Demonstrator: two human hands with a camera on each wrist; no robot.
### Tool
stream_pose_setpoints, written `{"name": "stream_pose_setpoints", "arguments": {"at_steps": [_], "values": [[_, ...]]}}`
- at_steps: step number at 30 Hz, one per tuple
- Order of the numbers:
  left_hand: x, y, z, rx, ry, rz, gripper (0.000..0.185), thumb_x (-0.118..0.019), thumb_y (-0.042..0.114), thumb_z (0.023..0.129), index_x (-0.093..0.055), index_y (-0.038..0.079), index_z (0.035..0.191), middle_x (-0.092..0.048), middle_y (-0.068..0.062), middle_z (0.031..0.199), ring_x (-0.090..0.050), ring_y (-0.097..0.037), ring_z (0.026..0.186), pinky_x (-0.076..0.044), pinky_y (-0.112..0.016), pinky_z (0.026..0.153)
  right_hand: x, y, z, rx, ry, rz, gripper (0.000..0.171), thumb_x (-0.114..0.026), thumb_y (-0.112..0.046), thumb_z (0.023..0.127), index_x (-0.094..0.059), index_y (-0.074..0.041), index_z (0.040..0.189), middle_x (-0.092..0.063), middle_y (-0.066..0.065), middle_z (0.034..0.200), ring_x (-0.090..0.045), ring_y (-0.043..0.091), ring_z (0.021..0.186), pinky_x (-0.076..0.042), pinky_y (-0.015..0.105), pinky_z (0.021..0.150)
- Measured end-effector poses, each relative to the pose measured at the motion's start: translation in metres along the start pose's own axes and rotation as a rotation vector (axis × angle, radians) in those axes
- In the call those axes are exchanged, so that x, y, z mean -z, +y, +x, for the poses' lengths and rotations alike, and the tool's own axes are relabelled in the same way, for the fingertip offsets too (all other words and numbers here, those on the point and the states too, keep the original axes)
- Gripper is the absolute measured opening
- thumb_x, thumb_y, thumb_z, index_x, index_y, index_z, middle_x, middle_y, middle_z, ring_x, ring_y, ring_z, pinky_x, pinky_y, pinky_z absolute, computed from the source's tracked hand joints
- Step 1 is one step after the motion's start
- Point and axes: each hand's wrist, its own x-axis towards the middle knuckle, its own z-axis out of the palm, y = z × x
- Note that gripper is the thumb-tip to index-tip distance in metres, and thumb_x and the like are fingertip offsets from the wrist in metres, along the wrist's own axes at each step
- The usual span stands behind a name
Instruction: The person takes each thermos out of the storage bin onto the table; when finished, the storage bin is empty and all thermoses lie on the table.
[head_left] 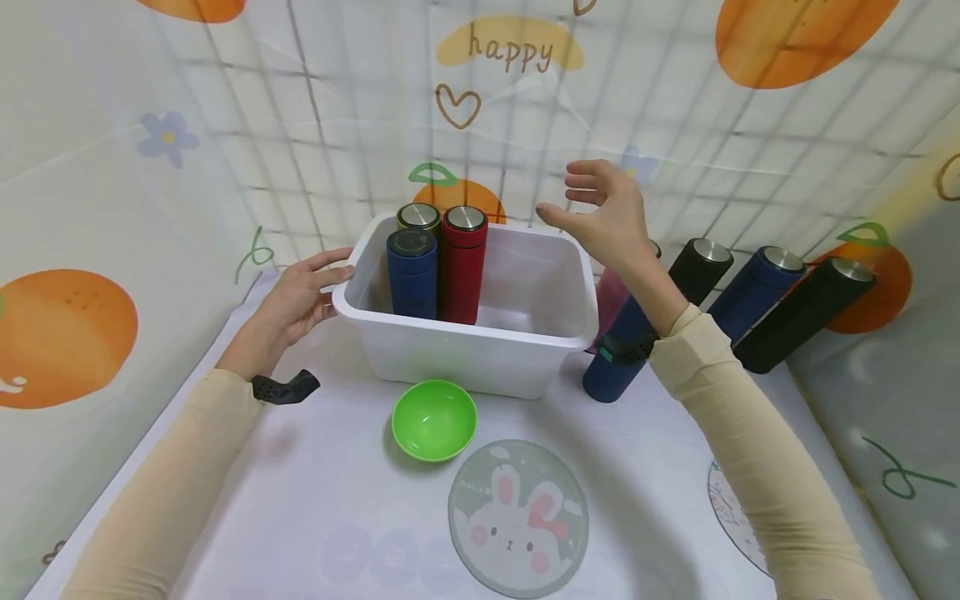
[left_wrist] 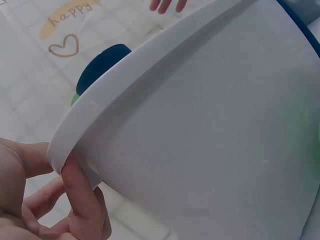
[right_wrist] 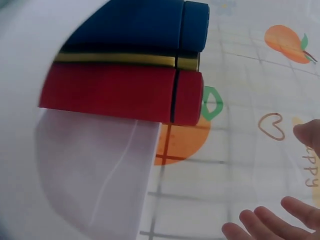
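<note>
A white plastic bin (head_left: 465,354) stands on the table with three thermos bottles upright in its left part. They are a red bottle (head_left: 463,271), a dark blue bottle (head_left: 412,283) and, mostly hidden behind them, a gold-toned bottle (right_wrist: 117,59). My left hand (head_left: 292,300) pinches the bin's left rim; the left wrist view shows thumb and fingers on either side of the edge (left_wrist: 65,145). Above the bin's back right corner, my right hand (head_left: 607,208) hovers with fingers spread and loosely bent, holding nothing.
Right of the bin lean several more thermos bottles: a pink one (head_left: 609,300), blue ones (head_left: 757,287) and black ones (head_left: 806,312), partly behind my right forearm. A green bowl (head_left: 433,421) sits before the bin, beside a round bunny mat (head_left: 517,521). A grid (head_left: 307,92) stands behind.
</note>
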Motion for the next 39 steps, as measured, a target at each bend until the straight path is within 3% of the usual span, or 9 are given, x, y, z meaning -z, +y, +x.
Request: {"name": "stream_pose_setpoints", "arguments": {"at_steps": [10, 19, 39], "values": [[0.001, -0.001, 0.001, 0.001, 0.016, 0.025, 0.057, -0.068, 0.019, 0.098, -0.046, 0.013, 0.149, -0.047, -0.006, 0.135, -0.059, -0.02, 0.099, -0.058, -0.022, 0.071, -0.024, 0.008, 0.017, 0.009, -0.053, 0.007, 0.072, -0.085, -0.036, 0.08, -0.055, -0.007, 0.138, -0.061, 0.014, 0.132, -0.06, 0.027, 0.119, -0.053, 0.036, 0.096], [-0.001, -0.001, 0.001, 0.003, 0.019, 0.029, 0.055, -0.066, 0.018, 0.099, -0.046, 0.013, 0.149, -0.047, -0.007, 0.136, -0.061, -0.019, 0.098, -0.059, -0.023, 0.072, -0.041, 0.013, 0.033, -0.053, -0.092, -0.013, 0.071, -0.083, -0.038, 0.081, -0.054, -0.01, 0.139, -0.06, 0.01, 0.135, -0.06, 0.024, 0.12, -0.054, 0.035, 0.093], [0.001, -0.002, 0.002, -0.003, 0.014, 0.0, 0.056, -0.068, 0.018, 0.097, -0.046, 0.013, 0.149, -0.049, -0.008, 0.135, -0.064, -0.019, 0.096, -0.059, -0.024, 0.072, -0.076, 0.024, 0.049, -0.014, -0.216, 0.057, 0.067, -0.086, -0.032, 0.079, -0.058, -0.006, 0.134, -0.062, 0.013, 0.13, -0.061, 0.027, 0.116, -0.055, 0.035, 0.09]]}}
